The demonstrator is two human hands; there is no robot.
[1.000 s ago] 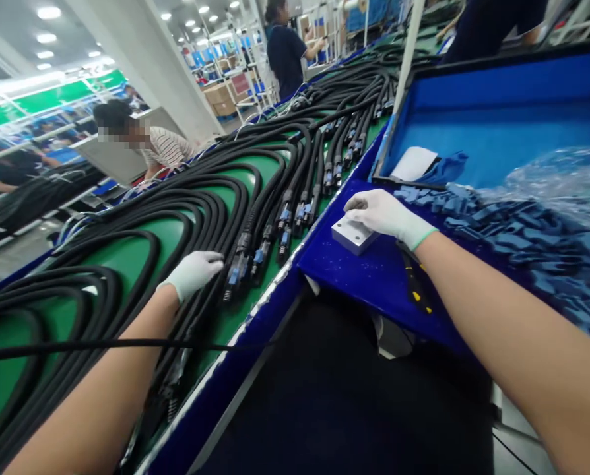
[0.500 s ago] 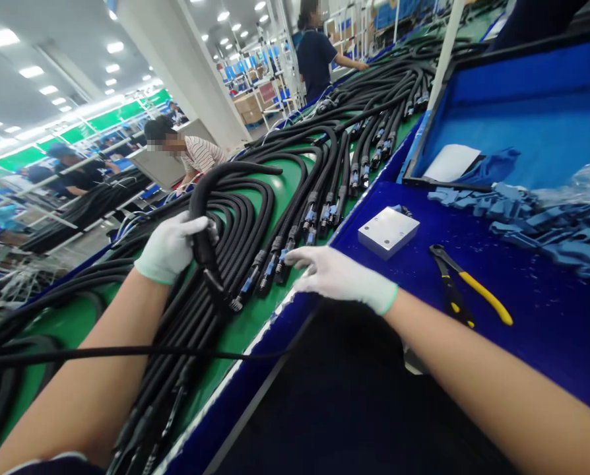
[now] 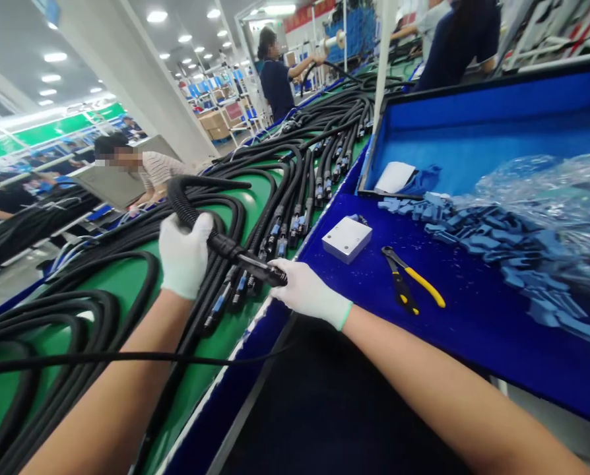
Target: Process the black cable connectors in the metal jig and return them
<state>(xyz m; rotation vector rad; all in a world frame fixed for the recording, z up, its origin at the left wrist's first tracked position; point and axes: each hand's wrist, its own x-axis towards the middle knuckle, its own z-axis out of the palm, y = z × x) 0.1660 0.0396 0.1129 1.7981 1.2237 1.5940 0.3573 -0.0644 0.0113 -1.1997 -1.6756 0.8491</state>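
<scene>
A black corrugated cable (image 3: pixel 189 204) was lifted above the green worktop (image 3: pixel 127 280), with its plug (image 3: pixel 260 267) pointing right, just above the far ends of a row of blue-banded connectors (image 3: pixel 280 231). The left hand (image 3: pixel 183 254), in a white glove, had its fingers closed around the cable just below a raised loop. The right hand (image 3: pixel 307 293), also gloved, pinched the plug's tip between its fingers and lay just beyond the worktop's white-trimmed edge (image 3: pixel 235 349). A thin black cable (image 3: pixel 127 357) ran across the near left, under the left forearm.

To the right of that edge lay a blue tray (image 3: pixel 473 336). On it, a white metal block (image 3: pixel 347 239) sat near the edge, and yellow-handled pliers (image 3: pixel 404 280) lay well apart from the right hand. Blue parts (image 3: pixel 497 241) were heaped farther right, beside clear plastic wrap (image 3: pixel 547 185). Far off along the cable rows, a person in a dark shirt (image 3: pixel 275 82) stood with one arm reaching out, and another person (image 3: pixel 151 168) worked at the left.
</scene>
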